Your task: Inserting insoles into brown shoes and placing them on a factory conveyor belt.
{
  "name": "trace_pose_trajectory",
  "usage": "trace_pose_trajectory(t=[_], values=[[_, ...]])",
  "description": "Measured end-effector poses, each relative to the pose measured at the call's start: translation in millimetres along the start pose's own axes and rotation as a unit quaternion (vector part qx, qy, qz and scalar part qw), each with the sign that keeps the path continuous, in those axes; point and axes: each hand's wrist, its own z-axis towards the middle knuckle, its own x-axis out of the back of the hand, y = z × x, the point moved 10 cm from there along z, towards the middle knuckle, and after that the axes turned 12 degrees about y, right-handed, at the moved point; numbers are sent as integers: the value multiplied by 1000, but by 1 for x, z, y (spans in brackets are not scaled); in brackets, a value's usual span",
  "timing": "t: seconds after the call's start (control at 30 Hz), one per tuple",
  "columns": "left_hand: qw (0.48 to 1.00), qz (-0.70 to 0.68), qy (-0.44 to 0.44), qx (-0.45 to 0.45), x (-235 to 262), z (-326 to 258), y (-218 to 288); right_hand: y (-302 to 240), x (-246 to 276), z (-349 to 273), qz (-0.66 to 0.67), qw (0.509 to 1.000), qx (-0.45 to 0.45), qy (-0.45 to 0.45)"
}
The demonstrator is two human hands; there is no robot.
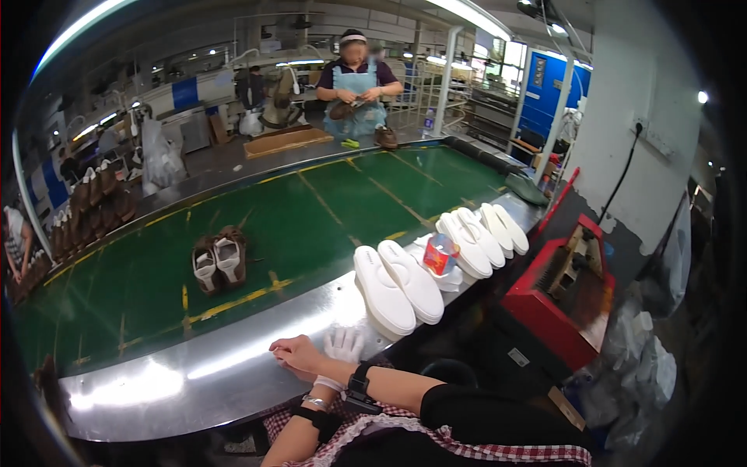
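Observation:
My left hand [343,343] wears a white glove and lies with fingers spread on the shiny metal rim [202,366] of a green conveyor belt [311,210]. My bare right hand [296,355], a dark watch on its wrist, crosses over the left wrist and rests on the same rim, holding nothing. Just beyond the gloved hand lies a pair of white shoe soles [397,289]. More white soles [482,233] lie further right along the rim. Between the two groups stands a small red and blue cup [440,254].
A pair of brown shoes [220,261] lies on the belt to the left. A red machine [556,300] stands at my right. Across the belt a co-worker in a blue apron [355,82] handles a shoe. Racks of brown shoes [97,198] stand far left.

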Motion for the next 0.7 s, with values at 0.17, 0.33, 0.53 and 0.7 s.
trace_pose_trajectory(t=[0.17, 0.33, 0.53, 0.7], values=[[999, 4, 31, -12, 8, 6, 15, 17, 18, -10, 143, 982, -119, 27], [999, -9, 51, 11, 1, -11, 7, 22, 4, -19, 168, 968, -187, 13], [994, -81, 60, 29, -3, 6, 18, 30, 45, -6, 217, 939, -251, 89], [994, -51, -71, 71, -13, -3, 8, 34, 42, 2, 256, 940, -211, 79]])
